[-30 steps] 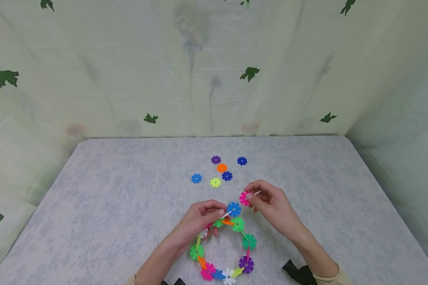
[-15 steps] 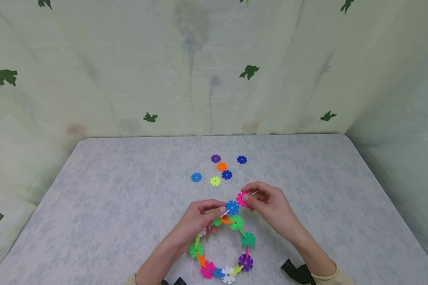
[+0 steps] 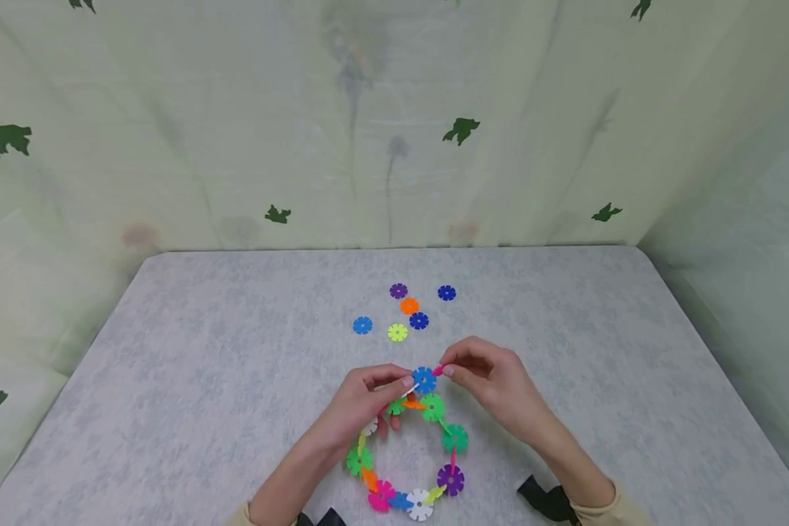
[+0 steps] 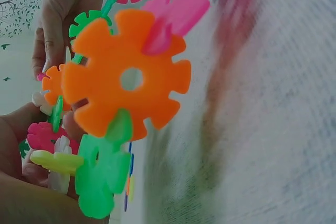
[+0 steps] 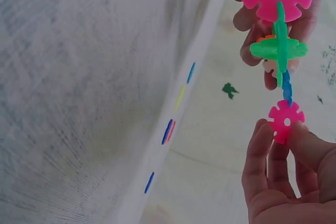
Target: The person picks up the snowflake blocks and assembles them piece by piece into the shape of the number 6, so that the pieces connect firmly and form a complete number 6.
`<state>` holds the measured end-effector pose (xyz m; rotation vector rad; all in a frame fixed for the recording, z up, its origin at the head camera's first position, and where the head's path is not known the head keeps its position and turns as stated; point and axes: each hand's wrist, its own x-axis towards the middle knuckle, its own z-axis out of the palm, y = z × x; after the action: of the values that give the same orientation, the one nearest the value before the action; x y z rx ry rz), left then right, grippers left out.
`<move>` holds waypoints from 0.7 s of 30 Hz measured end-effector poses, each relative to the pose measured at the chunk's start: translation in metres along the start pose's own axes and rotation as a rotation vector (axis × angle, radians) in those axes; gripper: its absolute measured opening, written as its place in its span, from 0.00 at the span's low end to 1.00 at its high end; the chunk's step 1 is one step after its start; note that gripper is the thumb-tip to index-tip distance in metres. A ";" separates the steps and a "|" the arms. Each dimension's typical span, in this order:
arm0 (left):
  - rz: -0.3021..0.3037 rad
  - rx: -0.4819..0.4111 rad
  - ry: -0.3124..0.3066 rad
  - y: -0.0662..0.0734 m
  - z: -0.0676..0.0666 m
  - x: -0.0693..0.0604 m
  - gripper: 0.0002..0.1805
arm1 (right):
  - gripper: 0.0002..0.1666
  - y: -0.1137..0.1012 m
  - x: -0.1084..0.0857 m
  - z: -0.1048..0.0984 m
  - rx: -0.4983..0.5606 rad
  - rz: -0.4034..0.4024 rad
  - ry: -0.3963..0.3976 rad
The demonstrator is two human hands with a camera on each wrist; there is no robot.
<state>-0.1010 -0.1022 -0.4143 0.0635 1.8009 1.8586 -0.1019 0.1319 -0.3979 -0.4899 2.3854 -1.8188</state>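
A ring of notched plastic snowflake discs (image 3: pixel 451 480) in many colours hangs below my hands in the head view. My left hand (image 3: pixel 364 402) pinches a white notched disc (image 3: pixel 410 390) at the top of the chain, partly hidden by the thumb. Joined just beyond it is a blue notched disc (image 3: pixel 424 380). Between thumb and fingers of my right hand (image 3: pixel 493 372) is a pink notched disc (image 5: pixel 286 119), turned edge-on in the head view. Its edge meets the blue disc's right side; how deeply the slots engage I cannot tell. An orange disc (image 4: pixel 131 77) looms close in the left wrist view.
Several loose discs lie flat farther back on the grey table, among them a light blue disc (image 3: pixel 362 325), a yellow disc (image 3: pixel 397 332) and an orange disc (image 3: pixel 409 306). A black strap (image 3: pixel 547 501) is near the right forearm. A pale curtain (image 3: pixel 237 131) rises behind the table.
My right hand has moved left, bringing the pink disc against the blue one and turning it from face-on to edge-on. My left hand keeps its pinch, and the ring has shifted slightly left.
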 end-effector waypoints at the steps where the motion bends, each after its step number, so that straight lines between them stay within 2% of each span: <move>1: -0.002 -0.008 -0.008 0.000 0.000 0.000 0.17 | 0.07 0.000 0.000 0.001 -0.008 -0.005 0.004; 9: -0.012 -0.011 -0.070 0.000 0.000 0.000 0.17 | 0.07 0.000 -0.002 0.007 -0.106 -0.034 0.065; 15: 0.000 -0.017 -0.061 0.000 0.001 0.000 0.15 | 0.06 0.000 -0.001 0.009 -0.148 -0.064 0.058; 21: -0.014 -0.057 -0.042 -0.001 0.003 -0.001 0.16 | 0.11 0.004 0.000 0.011 -0.175 -0.154 0.061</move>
<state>-0.0990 -0.0997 -0.4145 0.0680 1.7151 1.8840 -0.0995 0.1230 -0.4048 -0.6621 2.6301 -1.7123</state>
